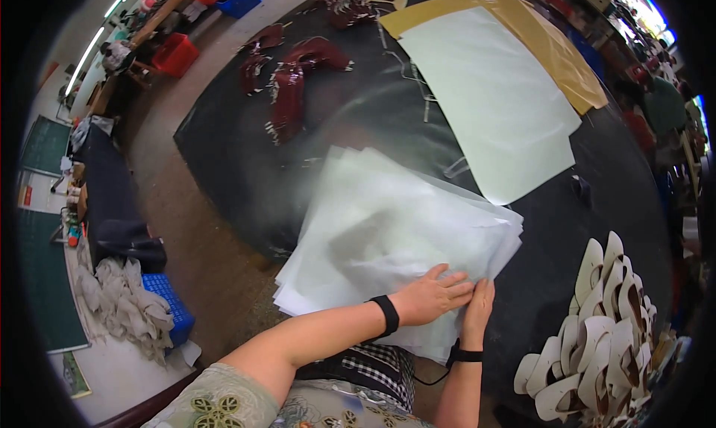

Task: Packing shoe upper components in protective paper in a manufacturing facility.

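Observation:
A fanned stack of thin, whitish translucent sheets [358, 197] lies on the dark table in front of me. My left hand [434, 297] rests on the stack's near right part, fingers stretched out and palm down. Just to its right, my right hand [478, 309] touches the sheets near their right edge. Its fingers point away from me, straight and close together, and its thumb is hidden. The sheets look slightly rumpled beside both hands. Each wrist wears a black band.
Beyond the stack lie a large pale green sheet [492, 100] and yellow-brown sheeting [589, 77]. Dark red cut pieces [287, 100] are at the table's far left. Cream curved pieces [597, 346] pile up at right. A blue basket [171, 301] stands on the left beside crumpled cloth [123, 309].

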The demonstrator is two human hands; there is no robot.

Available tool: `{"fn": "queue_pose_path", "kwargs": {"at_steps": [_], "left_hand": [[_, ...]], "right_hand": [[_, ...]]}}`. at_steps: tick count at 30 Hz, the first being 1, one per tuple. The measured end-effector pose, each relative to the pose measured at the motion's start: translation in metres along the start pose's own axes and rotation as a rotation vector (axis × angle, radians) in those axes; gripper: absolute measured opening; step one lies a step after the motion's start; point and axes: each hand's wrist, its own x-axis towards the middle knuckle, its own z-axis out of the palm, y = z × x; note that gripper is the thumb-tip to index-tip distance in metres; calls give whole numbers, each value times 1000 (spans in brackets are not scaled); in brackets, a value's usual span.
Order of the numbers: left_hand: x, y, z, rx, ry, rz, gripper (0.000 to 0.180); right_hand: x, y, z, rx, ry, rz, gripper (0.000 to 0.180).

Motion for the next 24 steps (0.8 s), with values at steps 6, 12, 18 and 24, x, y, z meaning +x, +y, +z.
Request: {"fn": "queue_pose_path", "kwargs": {"at_steps": [6, 12, 18, 24], "left_hand": [[3, -11, -22, -437, -58, 0, 58], [-30, -41, -21, -622, 484, -406, 49], [-132, -100, -46, 167, 560, -1077, 83], [-149, -99, -57, -213, 426, -1403, 110]], "right_hand": [[-5, -12, 5, -41, -36, 53, 57], [-9, -11, 19, -81, 169, -176, 45], [-13, -24, 20, -120, 168, -203, 49], [-12, -26, 17, -16, 110, -149, 51]]}}
